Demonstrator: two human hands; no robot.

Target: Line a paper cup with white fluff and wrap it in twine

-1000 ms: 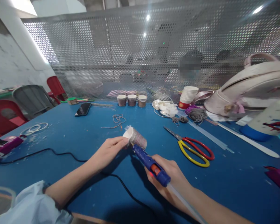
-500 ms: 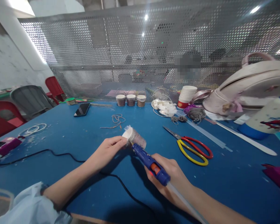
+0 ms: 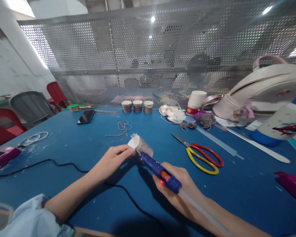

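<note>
Pinched at its rim by my left hand (image 3: 117, 159), a paper cup (image 3: 145, 146) lies tilted with its white mouth toward the left. Grey string-like material covers its outside, and a wispy bit sticks up from the rim. My right hand (image 3: 179, 182) is wrapped round a blue hot glue gun (image 3: 158, 169), whose nozzle meets the cup near the rim; whether it touches cannot be made out. A clear glue stick (image 3: 199, 209) extends from the gun's back, and a red light glows by my fingers. Grey yarn (image 3: 123, 126) lies loosely beyond the cup.
Scissors (image 3: 202, 156) lie right of the cup. Three wrapped cups (image 3: 137, 106), stacked paper cups (image 3: 196, 102), yarn (image 3: 206, 120) and a bag (image 3: 259, 89) stand along the back. A phone (image 3: 86, 116) is at left. A black cable (image 3: 130, 196) crosses the blue table (image 3: 101, 210).
Both hands keep their hold on the cup and glue gun. The whole view shifts slightly left, and the glue gun's rear has tipped a little toward the right.
</note>
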